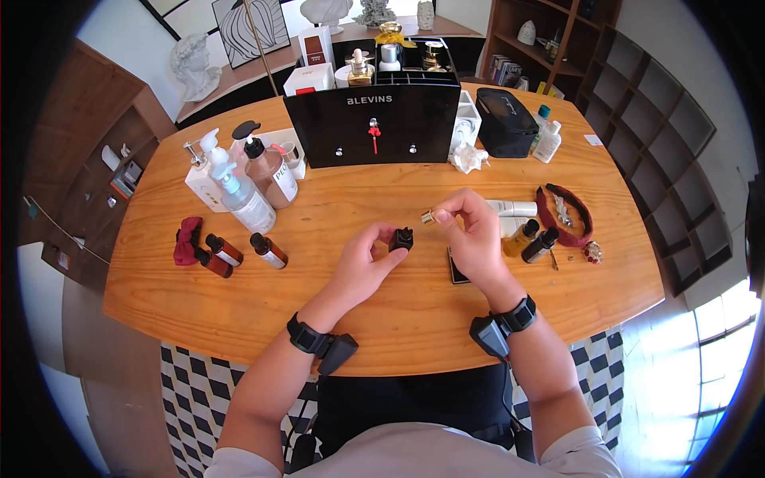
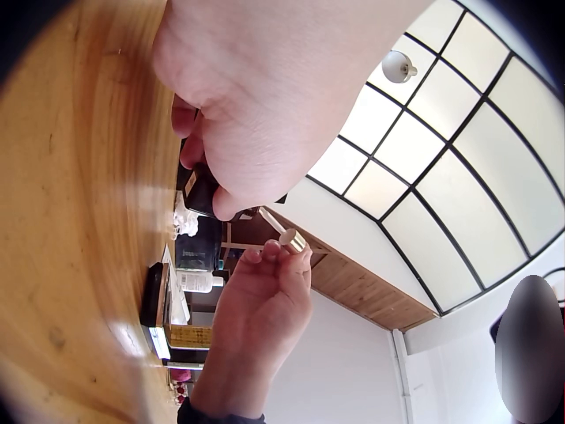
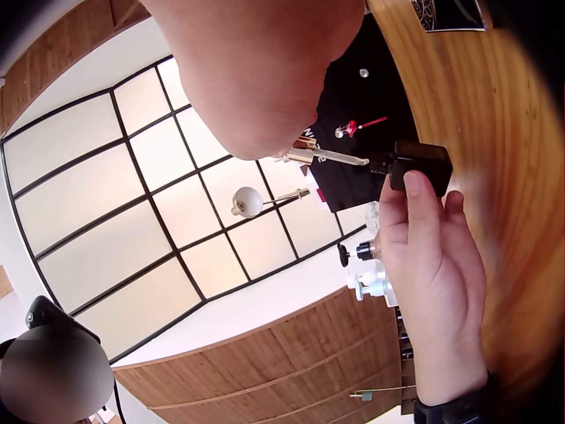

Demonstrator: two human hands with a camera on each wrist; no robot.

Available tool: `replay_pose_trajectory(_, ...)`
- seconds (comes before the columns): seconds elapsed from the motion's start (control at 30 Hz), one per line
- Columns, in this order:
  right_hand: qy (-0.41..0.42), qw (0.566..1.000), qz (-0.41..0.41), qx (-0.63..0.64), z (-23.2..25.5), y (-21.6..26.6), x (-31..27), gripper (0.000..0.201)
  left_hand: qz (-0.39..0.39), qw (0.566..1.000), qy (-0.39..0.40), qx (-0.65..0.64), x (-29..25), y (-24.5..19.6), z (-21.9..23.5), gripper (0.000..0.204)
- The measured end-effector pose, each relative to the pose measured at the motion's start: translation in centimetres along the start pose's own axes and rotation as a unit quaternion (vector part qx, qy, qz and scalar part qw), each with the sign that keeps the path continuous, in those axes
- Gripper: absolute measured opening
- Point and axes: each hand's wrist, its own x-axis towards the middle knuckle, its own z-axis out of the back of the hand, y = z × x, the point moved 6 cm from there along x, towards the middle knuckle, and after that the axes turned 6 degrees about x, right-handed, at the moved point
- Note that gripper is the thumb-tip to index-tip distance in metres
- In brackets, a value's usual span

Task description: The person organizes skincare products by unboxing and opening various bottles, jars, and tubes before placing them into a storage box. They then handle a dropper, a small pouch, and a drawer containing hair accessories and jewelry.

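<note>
My left hand (image 1: 370,259) holds a small, square black bottle (image 1: 402,239) over the middle of the table, fingers and thumb at its sides. In the right wrist view the bottle (image 3: 422,166) is tilted, its dark neck facing the other hand. My right hand (image 1: 474,235) pinches a gold dropper cap (image 1: 429,217), just right of the bottle and a little higher. A slim pale tube (image 3: 340,157) sticks out of the cap toward the bottle neck, apart from it. The left wrist view shows the gold cap (image 2: 293,240) at the right fingertips.
A black organizer (image 1: 370,131) full of cosmetics stands at the back. Pump bottles (image 1: 249,203) and several small brown bottles (image 1: 268,251) are at the left. Beside the right hand are a flat black case (image 1: 458,269), dark bottles (image 1: 540,245), a white tube (image 1: 514,209) and a red headband (image 1: 586,211).
</note>
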Motion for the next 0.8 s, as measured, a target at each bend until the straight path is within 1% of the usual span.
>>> replay_pose_trajectory(0.07,0.000,1.000,0.004,0.009,0.0,-0.3,0.0,0.007,-0.005,1.000,-0.009,-0.008,0.0,-0.4,0.1,0.030)
replay_pose_trajectory(0.37,0.004,0.999,0.008,-0.038,-0.2,0.5,0.1,0.006,-0.003,1.000,-0.009,-0.002,0.0,-0.5,0.2,0.032)
replay_pose_trajectory(0.57,-0.004,1.000,0.021,-0.020,0.0,0.4,0.1,0.006,0.003,1.000,-0.007,-0.006,-0.1,-0.5,0.2,0.032)
replay_pose_trajectory(0.8,-0.017,0.999,-0.008,0.041,0.0,-0.8,0.1,0.006,-0.004,1.000,-0.012,-0.005,0.0,-0.3,0.2,0.032)
